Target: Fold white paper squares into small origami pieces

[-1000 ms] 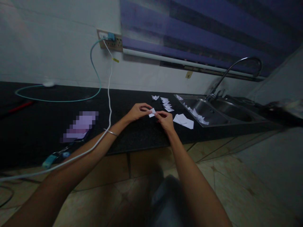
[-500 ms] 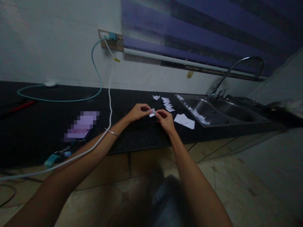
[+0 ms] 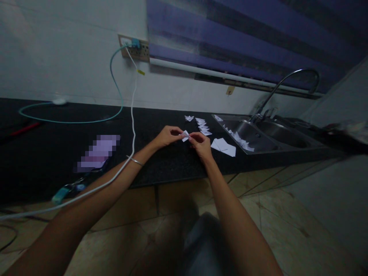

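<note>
A small folded piece of white paper (image 3: pixel 185 135) is pinched between my two hands above the dark countertop. My left hand (image 3: pixel 169 136) grips its left side with thumb and fingers. On the other side, my right hand (image 3: pixel 201 145) holds the right edge, fingertips pressed together. Just beyond my hands lies one folded paper boat (image 3: pixel 189 118), with a row of several more folded paper boats (image 3: pixel 202 126) beside it. To the right of my right hand rests a loose pile of flat white paper sheets (image 3: pixel 223 147).
A steel double sink (image 3: pixel 267 143) with a curved faucet (image 3: pixel 287 78) is set in the counter (image 3: pixel 169 168); several folded papers line its left edge. A phone (image 3: pixel 97 153) with a keychain (image 3: pixel 61 193) lies at left. A white cable (image 3: pixel 133 130) crosses over my left forearm.
The folded paper has changed shape slightly between my fingertips, now looking more pointed at the top. Both hands keep nearly the same position.
</note>
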A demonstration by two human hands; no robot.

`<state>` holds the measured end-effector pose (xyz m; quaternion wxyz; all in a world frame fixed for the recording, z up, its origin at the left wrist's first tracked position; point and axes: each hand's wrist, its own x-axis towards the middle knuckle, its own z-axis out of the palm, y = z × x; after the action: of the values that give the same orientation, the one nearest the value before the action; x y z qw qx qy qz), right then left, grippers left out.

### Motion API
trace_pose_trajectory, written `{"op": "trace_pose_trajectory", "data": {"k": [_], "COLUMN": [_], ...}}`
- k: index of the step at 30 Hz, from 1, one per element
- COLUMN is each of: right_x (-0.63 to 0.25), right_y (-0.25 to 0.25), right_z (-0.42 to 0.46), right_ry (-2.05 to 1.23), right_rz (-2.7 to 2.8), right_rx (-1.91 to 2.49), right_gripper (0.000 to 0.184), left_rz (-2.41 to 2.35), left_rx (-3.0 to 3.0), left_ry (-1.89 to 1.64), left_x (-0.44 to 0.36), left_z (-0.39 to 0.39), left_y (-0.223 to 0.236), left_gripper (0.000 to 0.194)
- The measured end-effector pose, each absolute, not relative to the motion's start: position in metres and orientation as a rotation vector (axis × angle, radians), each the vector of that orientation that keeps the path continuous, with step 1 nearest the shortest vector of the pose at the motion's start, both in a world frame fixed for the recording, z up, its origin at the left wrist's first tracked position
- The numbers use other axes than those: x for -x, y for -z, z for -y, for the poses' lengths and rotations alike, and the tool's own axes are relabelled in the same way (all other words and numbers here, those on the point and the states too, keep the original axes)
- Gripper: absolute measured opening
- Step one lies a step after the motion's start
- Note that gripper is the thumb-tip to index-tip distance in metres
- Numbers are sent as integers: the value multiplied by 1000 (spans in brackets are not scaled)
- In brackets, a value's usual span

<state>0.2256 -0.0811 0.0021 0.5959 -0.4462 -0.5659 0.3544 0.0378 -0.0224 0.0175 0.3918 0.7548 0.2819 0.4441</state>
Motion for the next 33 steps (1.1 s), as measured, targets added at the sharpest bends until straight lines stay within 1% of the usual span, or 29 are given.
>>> {"op": "trace_pose_trajectory", "data": {"k": [9, 16, 19, 25, 30, 33], "right_x": [-224, -223, -223, -223, -223, -222], "right_y": [-3, 1, 2, 0, 2, 1], "right_z": [82, 78, 78, 80, 79, 78], "right_ry": [-782, -750, -787, -802, -780, -809], "right_rz": [1320, 1330, 1316, 1332, 1320, 1271], "right_rx": [1049, 1071, 1066, 1076, 1065, 1047], "right_gripper": [28, 17, 20, 31, 33, 36], "left_rz": [-728, -753, -761, -720, -663, -664], "left_rx": [-1908, -1873, -1885, -1894, -1809, -1788], "left_ry": [-1101, -1076, -1073, -1149, -1168, -1162], "left_x": [-38, -39, -39, -41, -41, -40], "left_z": [25, 30, 28, 22, 24, 25], "left_y": [-19, -23, -20, -16, -17, -17], "left_gripper": [28, 26, 26, 27, 37, 36]}}
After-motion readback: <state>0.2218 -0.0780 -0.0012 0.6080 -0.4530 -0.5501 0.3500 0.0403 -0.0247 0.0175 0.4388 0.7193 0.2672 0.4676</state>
